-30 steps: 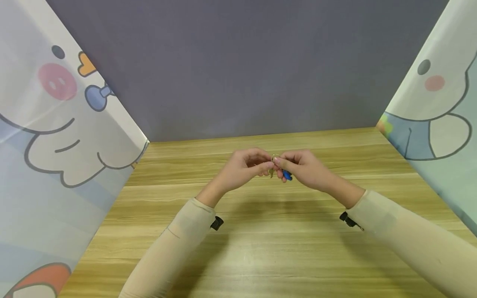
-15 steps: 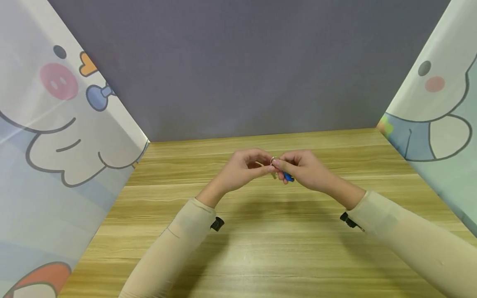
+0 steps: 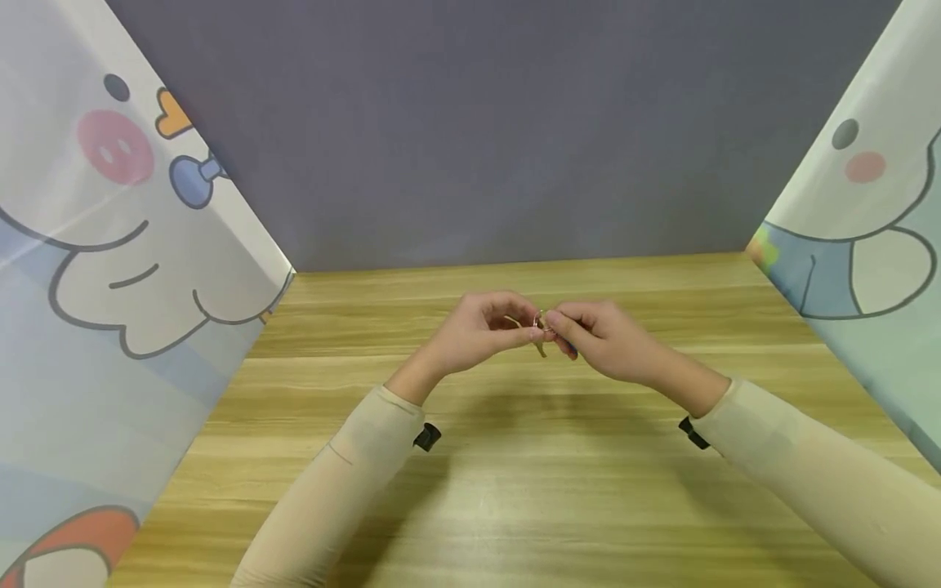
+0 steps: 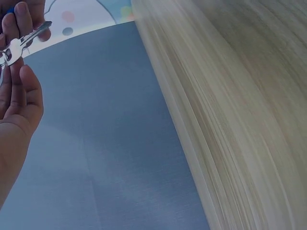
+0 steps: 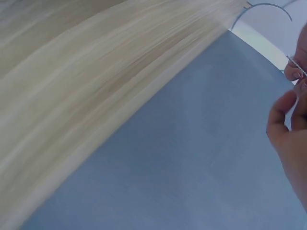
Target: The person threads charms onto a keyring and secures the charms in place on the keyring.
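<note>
Both hands meet above the table, fingertips close together on a small metal key ring [image 3: 537,319]. My left hand [image 3: 481,332] pinches the ring between thumb and fingers. On the other side my right hand [image 3: 612,343] pinches at the same ring, its thumb on top. A key [image 4: 17,48] hangs from the ring, silver in the left wrist view, its blade pointing away from the left fingers. Just a bit of a small blue piece [image 4: 10,9] shows by the right fingers; the rest is hidden. In the right wrist view the right hand [image 5: 292,129] is partly cut off.
A wood-grain table [image 3: 507,506] lies below the hands. Behind it stands a grey panel [image 3: 507,131]. Cartoon-printed panels flank it, a left panel [image 3: 44,392] and a right panel [image 3: 897,343]. Black straps show at both sleeve cuffs.
The key ring has turned between the fingertips, and the key's blade has shifted slightly right. The blue piece, plain to see before, is now mostly covered by the right fingers.
</note>
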The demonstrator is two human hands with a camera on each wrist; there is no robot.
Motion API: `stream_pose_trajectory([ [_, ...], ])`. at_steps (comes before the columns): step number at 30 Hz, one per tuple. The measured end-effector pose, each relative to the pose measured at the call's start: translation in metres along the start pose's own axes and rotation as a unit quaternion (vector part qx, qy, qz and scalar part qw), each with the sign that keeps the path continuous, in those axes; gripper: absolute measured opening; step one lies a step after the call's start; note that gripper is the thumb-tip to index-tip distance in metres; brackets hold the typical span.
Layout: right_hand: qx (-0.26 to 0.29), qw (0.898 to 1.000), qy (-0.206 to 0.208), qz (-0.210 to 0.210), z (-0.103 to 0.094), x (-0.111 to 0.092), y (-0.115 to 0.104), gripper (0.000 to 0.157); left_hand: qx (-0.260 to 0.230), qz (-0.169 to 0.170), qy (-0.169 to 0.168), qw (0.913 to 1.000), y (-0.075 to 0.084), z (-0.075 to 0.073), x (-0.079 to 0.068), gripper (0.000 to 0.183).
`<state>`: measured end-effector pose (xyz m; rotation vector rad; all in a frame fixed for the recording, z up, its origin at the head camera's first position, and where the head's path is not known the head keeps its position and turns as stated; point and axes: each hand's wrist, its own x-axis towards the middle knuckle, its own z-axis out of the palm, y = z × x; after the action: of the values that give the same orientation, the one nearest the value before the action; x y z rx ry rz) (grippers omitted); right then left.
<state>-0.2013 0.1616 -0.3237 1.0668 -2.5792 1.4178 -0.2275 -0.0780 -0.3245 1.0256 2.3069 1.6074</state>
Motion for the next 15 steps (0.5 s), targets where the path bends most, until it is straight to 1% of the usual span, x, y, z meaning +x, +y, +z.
stream_pose_trajectory([
  [3, -0.039, 0.999, 0.027, -0.023, 0.0012, 0.0005, -0.0011, 0.038, 0.001, 0.012, -0.001, 0.9999, 0.0011, -0.0008, 0.0003, 0.015],
  [7, -0.063, 0.997, 0.046, -0.026, 0.0018, 0.0011, -0.0022, 0.040, -0.013, 0.014, -0.008, 0.9998, 0.0021, -0.0011, 0.0003, 0.017],
  [11, -0.070, 0.995, 0.055, -0.034, 0.0024, 0.0003, 0.0003, 0.038, -0.017, -0.004, -0.016, 0.9997, 0.0022, -0.0005, -0.0005, 0.022],
  [13, -0.073, 0.994, 0.065, -0.050, 0.0026, -0.0006, 0.0027, 0.036, -0.014, -0.016, -0.019, 0.9996, 0.0021, 0.0004, -0.0009, 0.023],
  [15, -0.080, 0.991, 0.078, -0.075, 0.0031, -0.0013, 0.0049, 0.034, -0.005, -0.028, -0.020, 0.9994, 0.0019, 0.0014, -0.0013, 0.024],
])
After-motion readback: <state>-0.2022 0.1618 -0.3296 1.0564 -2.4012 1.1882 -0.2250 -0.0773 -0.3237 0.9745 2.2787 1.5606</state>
